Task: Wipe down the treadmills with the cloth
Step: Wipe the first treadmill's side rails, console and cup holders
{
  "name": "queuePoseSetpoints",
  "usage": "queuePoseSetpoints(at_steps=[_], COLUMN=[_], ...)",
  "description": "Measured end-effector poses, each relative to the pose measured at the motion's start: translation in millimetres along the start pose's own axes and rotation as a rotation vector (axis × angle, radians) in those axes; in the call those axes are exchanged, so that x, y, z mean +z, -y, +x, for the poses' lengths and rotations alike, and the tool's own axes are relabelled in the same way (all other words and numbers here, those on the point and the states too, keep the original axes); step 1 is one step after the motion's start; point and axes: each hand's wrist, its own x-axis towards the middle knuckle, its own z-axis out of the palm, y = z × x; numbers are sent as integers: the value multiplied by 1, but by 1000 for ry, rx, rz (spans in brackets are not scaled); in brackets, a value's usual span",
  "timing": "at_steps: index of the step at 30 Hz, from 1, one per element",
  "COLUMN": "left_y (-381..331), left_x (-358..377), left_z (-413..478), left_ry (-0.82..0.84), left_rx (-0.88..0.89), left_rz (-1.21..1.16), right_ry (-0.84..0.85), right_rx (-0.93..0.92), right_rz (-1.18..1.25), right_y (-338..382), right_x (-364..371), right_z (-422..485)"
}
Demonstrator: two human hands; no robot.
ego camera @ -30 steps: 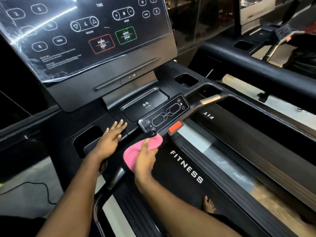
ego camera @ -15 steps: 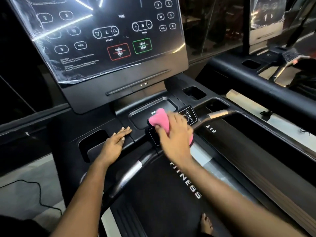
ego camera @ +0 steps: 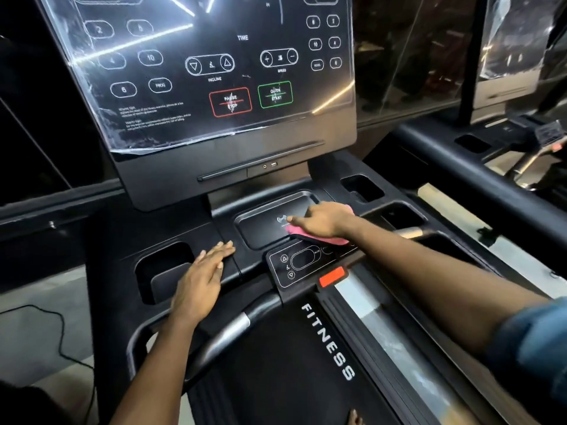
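A black treadmill console (ego camera: 171, 240) fills the view, with a film-covered display panel (ego camera: 214, 72) above. My right hand (ego camera: 322, 220) presses a pink cloth (ego camera: 319, 239) flat onto the right side of the recessed charging tray (ego camera: 260, 228), just above the small button panel (ego camera: 294, 265). Most of the cloth is hidden under the hand. My left hand (ego camera: 202, 280) lies flat, fingers together, on the console deck to the left of the tray and holds nothing.
A curved handlebar (ego camera: 221, 335) runs below the console. The belt marked FITNESS (ego camera: 328, 342) lies beneath. An orange safety clip (ego camera: 333, 276) sits under the button panel. Cup holders (ego camera: 362, 187) open on the right. Another treadmill (ego camera: 491, 167) stands to the right. A cable (ego camera: 55, 332) trails on the floor at left.
My right hand carried the pink cloth from the console's lower edge up over the button panel and into the charging tray. The left hand stayed flat on the deck.
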Motion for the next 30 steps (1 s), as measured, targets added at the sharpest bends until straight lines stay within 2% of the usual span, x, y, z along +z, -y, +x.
queuePoseSetpoints(at_steps=[4,6,8,12,16,19,22,24,26,28,30], left_y=[-11,-11,-7,-6,0,-1,5,10,9,3,-5], left_x=[-1,-2,-3,-3,-4,-3,-2,0,1,0,-1], left_z=[1,1,1,-1,-3,-3,-1,0,1,2,2], left_ry=[-33,-4,9,-4,8,17,36,46,45,15,-17], left_rx=[-51,-69,-39,-42,-57,-63,-98,-110,-115,-93,-62], left_rz=[37,15,-15,-58,-83,-89,-50,-21,-8,-39,-75], right_ry=[34,-13,-88,-136,-235,-290,-507,-728,-835,-765,-691], right_rx=[-167,-291,-331,-205,-31,118,239,175,22,-130,-263], right_rz=[-2,-15,5,112,55,103,237,303,369,448,412], right_y=[71,99,103,63,0,-45,-47,-30,-2,37,75], right_x=[8,19,26,23,21,22,37,60,81,96,109], right_z=[-9,-23,-29,-18,-5,-1,-3,-10,-23,-40,-62])
